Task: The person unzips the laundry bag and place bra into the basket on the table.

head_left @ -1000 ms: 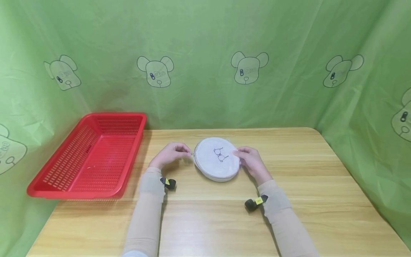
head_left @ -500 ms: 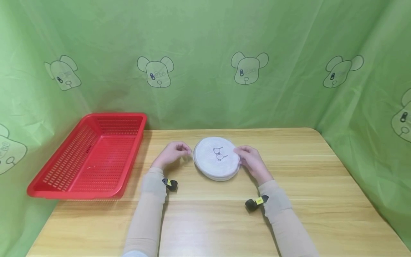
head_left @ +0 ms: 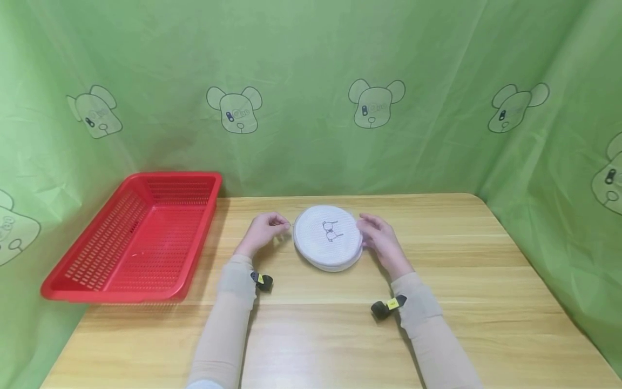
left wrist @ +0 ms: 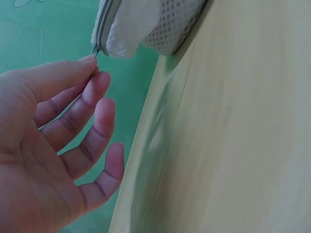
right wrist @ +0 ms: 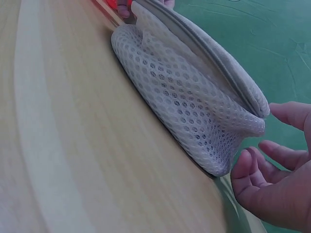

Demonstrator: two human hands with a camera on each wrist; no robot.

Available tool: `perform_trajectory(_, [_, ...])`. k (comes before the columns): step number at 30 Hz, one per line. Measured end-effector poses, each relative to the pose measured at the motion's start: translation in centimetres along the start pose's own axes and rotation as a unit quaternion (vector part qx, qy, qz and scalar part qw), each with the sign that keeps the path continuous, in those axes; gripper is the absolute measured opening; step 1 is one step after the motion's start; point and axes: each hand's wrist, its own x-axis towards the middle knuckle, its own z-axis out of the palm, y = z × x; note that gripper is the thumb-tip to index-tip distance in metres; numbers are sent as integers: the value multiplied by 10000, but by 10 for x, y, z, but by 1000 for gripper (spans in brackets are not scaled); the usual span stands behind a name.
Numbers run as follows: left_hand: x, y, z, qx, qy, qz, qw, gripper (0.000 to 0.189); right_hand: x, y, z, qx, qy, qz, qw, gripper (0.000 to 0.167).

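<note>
A round white mesh laundry bag (head_left: 328, 236) lies on the wooden table, a line drawing on its top and a grey zipper (right wrist: 214, 53) round its upper edge. At the bag's left side my left hand (head_left: 264, 231) pinches the small zipper pull (left wrist: 95, 50) between thumb and forefinger, the other fingers loosely bent. My right hand (head_left: 381, 241) is at the opposite side. In the right wrist view its thumb tip meets or nearly meets the lid's edge, while its loosely bent fingers stand just off the mesh wall.
A red plastic basket (head_left: 194, 254) with perforated walls stands at the table's left. Green cloth (head_left: 301, 146) printed with bear heads hangs behind and at both sides. The wooden table (head_left: 311, 335) extends in front of the bag.
My right thumb has come off the bag's top and that hand has loosened. My left hand has shifted slightly away from me and to the right, along the bag's rim.
</note>
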Motion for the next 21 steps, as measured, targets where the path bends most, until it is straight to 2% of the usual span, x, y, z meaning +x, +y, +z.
perform_trajectory(14, [8,-4,7,246,731,-51,9970,16,-3,-1,2,-250,-666,-92,9974,70])
perform_trajectory(21, [7,-2,8,274,857,22,9959,17,-3,-1,5,-298,-830,-118,9960,67])
